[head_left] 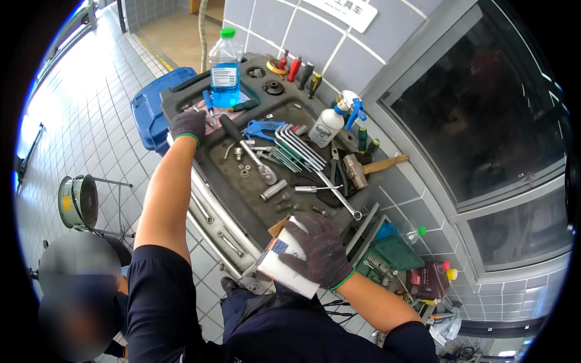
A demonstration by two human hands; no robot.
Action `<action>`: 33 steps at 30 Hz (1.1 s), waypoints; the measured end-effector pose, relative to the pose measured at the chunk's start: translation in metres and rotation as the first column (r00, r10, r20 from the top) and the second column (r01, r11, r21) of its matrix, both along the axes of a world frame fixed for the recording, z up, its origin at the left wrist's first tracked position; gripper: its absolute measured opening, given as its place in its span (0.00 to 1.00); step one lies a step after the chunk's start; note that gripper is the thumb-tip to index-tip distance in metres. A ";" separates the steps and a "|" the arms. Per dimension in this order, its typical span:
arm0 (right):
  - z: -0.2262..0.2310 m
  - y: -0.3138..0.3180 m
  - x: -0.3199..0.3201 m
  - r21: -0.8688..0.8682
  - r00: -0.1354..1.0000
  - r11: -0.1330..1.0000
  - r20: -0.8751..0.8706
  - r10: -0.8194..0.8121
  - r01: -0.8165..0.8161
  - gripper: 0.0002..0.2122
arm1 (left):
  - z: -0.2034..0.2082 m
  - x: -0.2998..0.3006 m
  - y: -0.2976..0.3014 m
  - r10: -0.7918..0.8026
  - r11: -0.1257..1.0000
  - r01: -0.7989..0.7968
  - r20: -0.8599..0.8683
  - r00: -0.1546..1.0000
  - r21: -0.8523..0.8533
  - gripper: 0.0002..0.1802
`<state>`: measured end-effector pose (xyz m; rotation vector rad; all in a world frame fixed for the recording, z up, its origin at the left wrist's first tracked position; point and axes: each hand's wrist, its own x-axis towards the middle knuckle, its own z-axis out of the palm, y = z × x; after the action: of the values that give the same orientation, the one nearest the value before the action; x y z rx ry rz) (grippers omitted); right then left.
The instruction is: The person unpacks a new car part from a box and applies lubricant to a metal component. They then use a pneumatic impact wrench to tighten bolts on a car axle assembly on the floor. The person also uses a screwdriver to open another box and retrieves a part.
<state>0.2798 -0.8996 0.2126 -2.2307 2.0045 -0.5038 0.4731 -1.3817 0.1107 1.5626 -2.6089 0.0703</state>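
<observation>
My right hand (321,253), in a dark glove with a green cuff, grips a small white cardboard box (277,265) at the cart's near edge. One brown flap of the box stands up. My left hand (189,124), gloved alike, reaches to the cart's far left corner beside a pink cloth (213,123). Its fingers are curled together; what they hold, if anything, is hidden. Near it lie a green-handled screwdriver (243,106) and a ratchet wrench (249,151). A clear bottle of blue liquid (225,78) with a green cap stands just behind the cloth.
Hex keys (299,148), a spray bottle (328,126), a hammer (358,171) and several sockets crowd the grey cart top (233,196). A blue bin (151,109) adjoins its left side. A person (82,290) is at lower left, near a round fan (78,201). Windowed wall stands right.
</observation>
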 end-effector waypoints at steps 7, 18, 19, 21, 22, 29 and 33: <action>0.015 -0.001 -0.028 -0.013 0.987 0.999 0.154 0.038 -0.036 0.37 | 0.038 0.012 -0.006 -0.084 0.949 0.078 -0.008 0.996 -0.307 0.15; 0.034 -0.062 -0.048 -0.208 0.212 0.955 0.964 0.163 0.210 0.36 | 0.124 -0.006 0.333 -0.315 0.919 0.388 -0.731 0.605 -0.075 0.19; 0.040 -0.061 -0.039 -0.311 0.282 0.927 0.927 0.247 0.209 0.31 | 0.125 -0.010 0.359 -0.279 0.896 0.443 -0.750 0.600 0.022 0.19; 0.065 -0.055 -0.022 -0.425 -0.086 0.902 0.899 0.430 0.077 0.23 | 0.129 -0.011 0.402 -0.256 0.902 0.430 -0.760 0.597 0.034 0.22; 0.076 -0.056 -0.030 -0.536 -0.286 0.843 0.816 0.502 -0.050 0.19 | 0.128 -0.006 0.420 -0.333 0.902 0.424 -0.750 0.572 -0.078 0.24; 0.104 -0.061 -0.022 -0.410 -0.221 0.901 0.900 0.376 -0.138 0.20 | 0.088 -0.022 0.465 -0.636 0.618 0.782 -0.534 0.558 0.081 0.45; 0.062 -0.064 0.002 -0.298 -0.242 0.953 0.930 0.277 -0.056 0.18 | 0.079 -0.025 0.469 -0.649 0.596 0.787 -0.483 0.588 0.157 0.46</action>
<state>0.2816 -0.9636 0.2744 -0.9932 0.6066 -1.7079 0.4481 -0.9128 0.1897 0.3165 -2.7778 -0.7378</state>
